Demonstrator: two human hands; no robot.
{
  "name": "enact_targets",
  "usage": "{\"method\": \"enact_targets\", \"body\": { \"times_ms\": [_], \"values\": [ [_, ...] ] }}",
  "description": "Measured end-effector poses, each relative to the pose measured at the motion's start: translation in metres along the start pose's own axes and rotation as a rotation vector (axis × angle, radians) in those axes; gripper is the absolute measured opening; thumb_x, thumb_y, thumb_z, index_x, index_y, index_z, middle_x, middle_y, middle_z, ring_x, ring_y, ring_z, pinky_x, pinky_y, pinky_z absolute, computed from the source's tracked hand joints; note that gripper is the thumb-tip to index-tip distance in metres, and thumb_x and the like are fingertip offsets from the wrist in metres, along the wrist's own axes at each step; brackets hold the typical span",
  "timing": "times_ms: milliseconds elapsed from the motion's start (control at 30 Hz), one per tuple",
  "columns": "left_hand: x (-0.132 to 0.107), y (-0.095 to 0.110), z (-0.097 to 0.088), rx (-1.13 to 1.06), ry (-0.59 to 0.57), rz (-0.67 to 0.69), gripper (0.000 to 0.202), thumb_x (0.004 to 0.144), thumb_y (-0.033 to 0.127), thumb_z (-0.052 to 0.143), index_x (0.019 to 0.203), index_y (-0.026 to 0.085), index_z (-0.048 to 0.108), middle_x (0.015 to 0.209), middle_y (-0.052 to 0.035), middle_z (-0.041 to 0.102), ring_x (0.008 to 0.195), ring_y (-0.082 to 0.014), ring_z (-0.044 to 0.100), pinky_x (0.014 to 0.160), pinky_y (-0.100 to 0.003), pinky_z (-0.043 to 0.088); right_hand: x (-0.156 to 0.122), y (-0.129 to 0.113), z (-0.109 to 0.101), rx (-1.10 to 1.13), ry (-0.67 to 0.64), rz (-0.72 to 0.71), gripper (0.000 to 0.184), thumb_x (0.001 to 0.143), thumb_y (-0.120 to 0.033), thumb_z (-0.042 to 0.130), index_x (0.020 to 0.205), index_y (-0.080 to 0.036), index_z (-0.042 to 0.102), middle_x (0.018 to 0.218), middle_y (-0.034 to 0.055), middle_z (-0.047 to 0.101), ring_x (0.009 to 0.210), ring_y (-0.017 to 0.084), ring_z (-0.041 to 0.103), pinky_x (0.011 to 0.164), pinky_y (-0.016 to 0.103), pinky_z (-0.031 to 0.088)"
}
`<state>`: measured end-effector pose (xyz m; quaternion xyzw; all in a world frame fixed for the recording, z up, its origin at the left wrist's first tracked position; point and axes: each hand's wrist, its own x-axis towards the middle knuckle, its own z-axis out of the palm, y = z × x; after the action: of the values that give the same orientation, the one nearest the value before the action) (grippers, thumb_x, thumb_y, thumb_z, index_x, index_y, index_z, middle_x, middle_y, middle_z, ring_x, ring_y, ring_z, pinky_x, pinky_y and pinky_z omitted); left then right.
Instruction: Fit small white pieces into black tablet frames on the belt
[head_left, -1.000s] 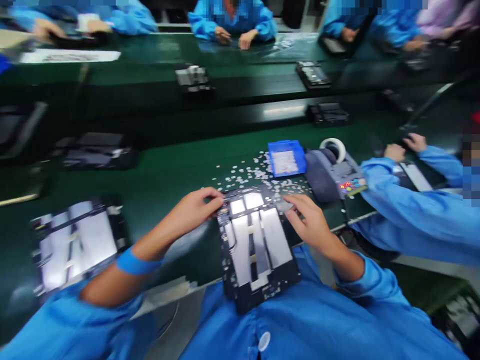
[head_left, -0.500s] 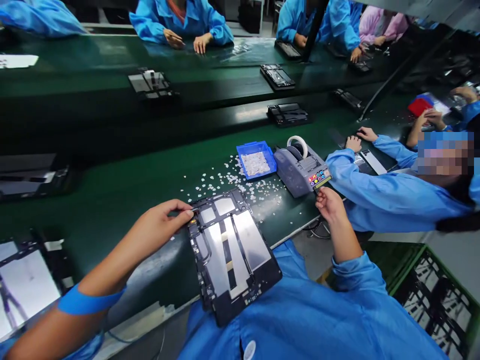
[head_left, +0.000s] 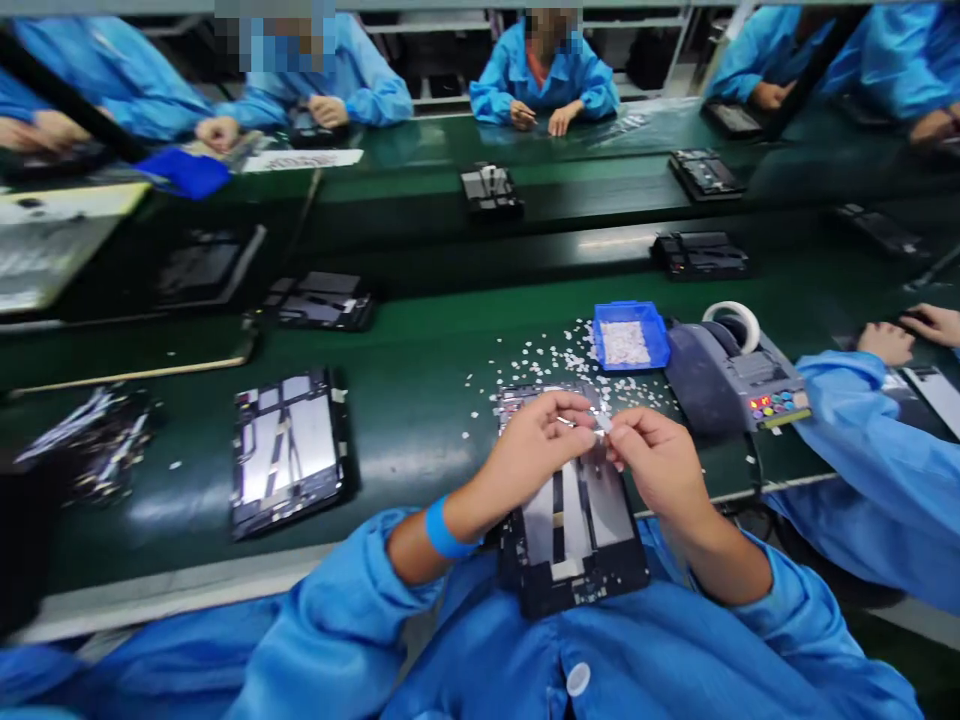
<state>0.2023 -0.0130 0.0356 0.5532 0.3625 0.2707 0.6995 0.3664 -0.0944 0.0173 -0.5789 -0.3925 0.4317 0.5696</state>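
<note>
An opened tablet (head_left: 611, 510), its silvery battery cells and dark cables showing, rests at the table's edge against my blue coat. Above its upper part both my hands meet. My right hand (head_left: 664, 465) pinches a small whitish piece of tape (head_left: 602, 423) between thumb and forefinger. My left hand (head_left: 536, 445), with a blue band at the wrist, is closed in a pinch at the tape's left side; what its fingertips hold is too small to make out. The two hands cover the tablet's top section.
A grey tape dispenser (head_left: 731, 375) with a white roll stands to the right, beside a blue tray (head_left: 631, 337) of small white bits; more bits lie scattered. Another opened tablet (head_left: 289, 450) lies left, near a pile of thin strips (head_left: 94, 440). A co-worker's sleeve (head_left: 877, 450) is close on the right.
My right hand has left the dispenser and come over the tablet with a bit of tape. My left hand has moved from the tablet's corner to meet it. The view has swung left.
</note>
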Motion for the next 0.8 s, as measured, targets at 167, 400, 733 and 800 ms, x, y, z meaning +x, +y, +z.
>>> {"method": "enact_targets", "body": {
  "times_ms": [167, 400, 733, 800],
  "values": [
    [-0.007, -0.005, -0.021, -0.05, 0.205, 0.026, 0.025, 0.085, 0.042, 0.073, 0.087, 0.02, 0.063, 0.076, 0.0002, 0.063, 0.064, -0.0111, 0.055, 0.06, -0.025, 0.047, 0.019, -0.003, 0.026, -0.168, -0.176, -0.09, 0.02, 0.096, -0.038, 0.067, 0.093, -0.021, 0.076, 0.074, 0.0007, 0.074, 0.063, 0.015, 0.064, 0.059, 0.027, 0.051],
    [-0.025, 0.01, -0.083, 0.346, 0.328, 0.054, 0.016, 0.084, 0.033, 0.072, 0.081, 0.019, 0.065, 0.078, -0.0009, 0.068, 0.071, -0.0136, 0.06, 0.068, -0.027, 0.05, 0.067, 0.002, 0.017, -0.745, -0.36, -0.549, 0.02, 0.101, -0.025, 0.058, 0.102, -0.022, 0.077, 0.097, 0.0059, 0.079, 0.091, 0.022, 0.072, 0.083, 0.036, 0.054],
    [-0.022, 0.004, -0.078, 0.741, 0.216, 0.178, 0.009, 0.094, 0.024, 0.062, 0.089, 0.021, 0.068, 0.093, -0.0028, 0.076, 0.089, -0.0194, 0.07, 0.082, -0.033, 0.054, 0.087, 0.01, 0.023, -1.203, -0.577, -0.953, 0.03, 0.108, -0.021, 0.052, 0.129, -0.024, 0.074, 0.11, 0.0098, 0.073, 0.088, 0.022, 0.056, 0.076, 0.035, 0.041],
    [-0.024, 0.002, -0.077, 0.944, 0.17, 0.316, 0.011, 0.097, 0.021, 0.059, 0.09, 0.022, 0.068, 0.106, -0.0051, 0.078, 0.103, -0.0234, 0.07, 0.094, -0.039, 0.052, 0.089, 0.012, 0.021, -1.246, -0.611, -0.992, 0.031, 0.107, -0.021, 0.052, 0.13, -0.023, 0.073, 0.109, 0.0112, 0.072, 0.089, 0.023, 0.053, 0.076, 0.036, 0.039]
  ]
}}
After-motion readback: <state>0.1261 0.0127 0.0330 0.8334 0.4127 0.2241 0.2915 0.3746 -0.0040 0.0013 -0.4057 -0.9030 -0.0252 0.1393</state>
